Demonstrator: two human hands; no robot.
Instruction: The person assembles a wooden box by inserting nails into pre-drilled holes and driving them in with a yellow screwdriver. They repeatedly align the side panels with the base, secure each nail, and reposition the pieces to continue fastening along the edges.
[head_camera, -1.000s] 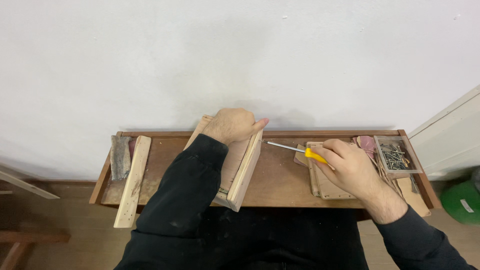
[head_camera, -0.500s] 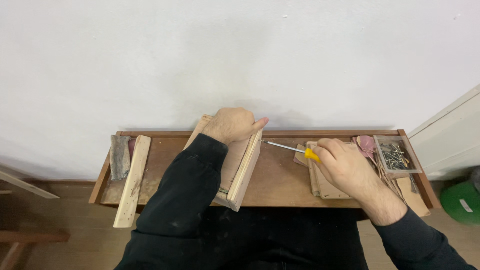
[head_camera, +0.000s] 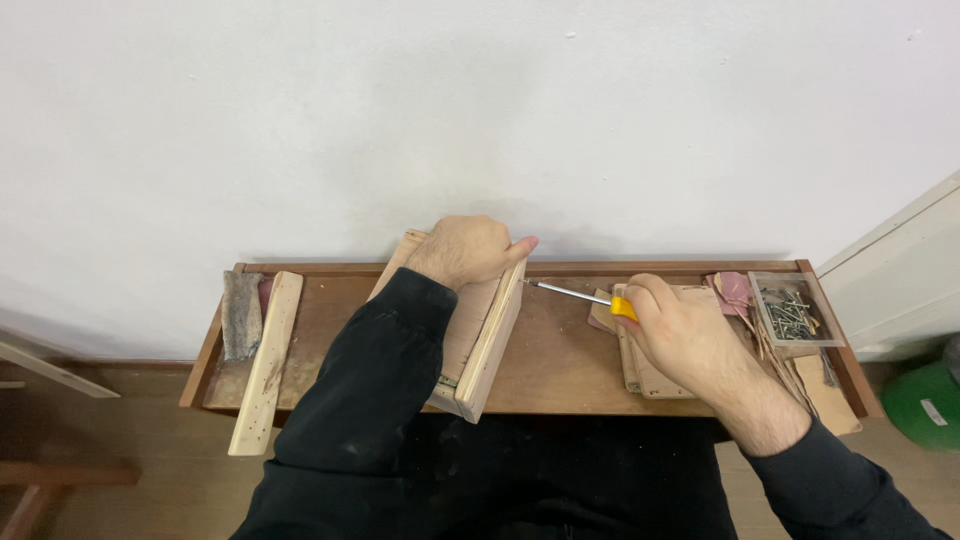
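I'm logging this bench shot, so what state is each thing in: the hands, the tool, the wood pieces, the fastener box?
Left hand: gripping the wooden frame's top end.
Wooden frame: lying on the bench, steadied.
Right hand: closed on the screwdriver.
Screwdriver: held, tip at the frame's side.
Clear box: open, holding screws.
Pale wood strip: lying flat, untouched.

On the bench (head_camera: 560, 370), a wooden frame (head_camera: 490, 345) lies centre, a slat (head_camera: 265, 360) left, a screw box (head_camera: 795, 310) right.
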